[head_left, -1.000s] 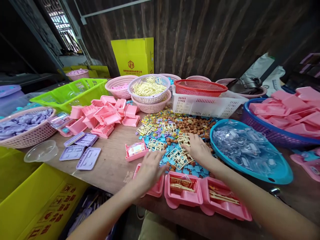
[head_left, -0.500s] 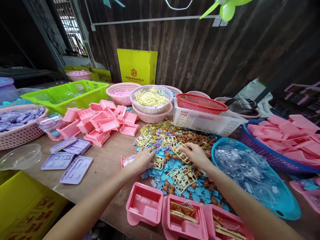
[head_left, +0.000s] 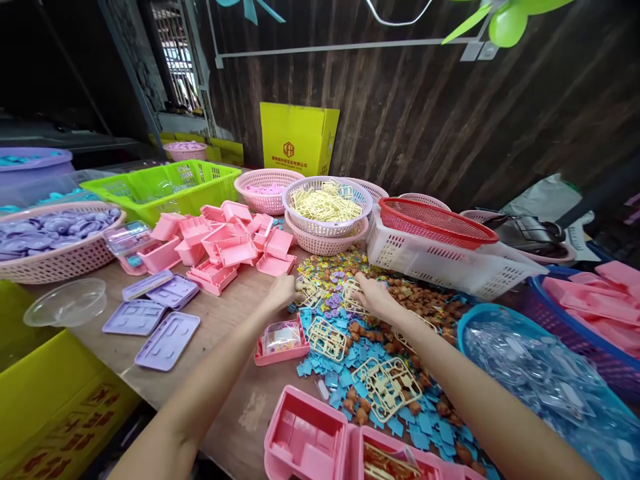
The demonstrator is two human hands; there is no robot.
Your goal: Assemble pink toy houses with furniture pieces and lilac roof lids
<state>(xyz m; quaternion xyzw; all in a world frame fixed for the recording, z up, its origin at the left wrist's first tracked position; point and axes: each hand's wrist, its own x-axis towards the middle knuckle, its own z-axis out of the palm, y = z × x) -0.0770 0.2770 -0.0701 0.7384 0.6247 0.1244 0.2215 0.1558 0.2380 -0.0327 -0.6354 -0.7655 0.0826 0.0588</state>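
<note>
My left hand [head_left: 281, 293] reaches to the far part of the pile, its fingers closed at the edge of a cream plastic parts frame [head_left: 311, 293]. Just right of it, my right hand [head_left: 376, 295] pinches another cream parts frame [head_left: 351, 298]; its fingertips are partly hidden. Nearer to me lie a flat cream frame [head_left: 327, 339] and overlapping cream frames [head_left: 387, 388]. One more frame [head_left: 417, 328] shows partly behind my right forearm. Below my left hand stands a small pink tray [head_left: 283, 357] holding a clear packet [head_left: 281, 337].
Loose blue pieces [head_left: 345, 380] and brown figures [head_left: 415, 293] spread under the frames. Pink boxes [head_left: 307, 433] stand at the front edge. Lilac plates [head_left: 167, 341] and pink drawers [head_left: 235, 250] lie left. Behind is a basket of cream frames [head_left: 327, 223]; a blue tub [head_left: 467, 317] stands right.
Both hands have moved farther away onto other cream frames. The frames they were on before now lie on the pile. The view has turned left, and the pink tray with its packet shows fully.
</note>
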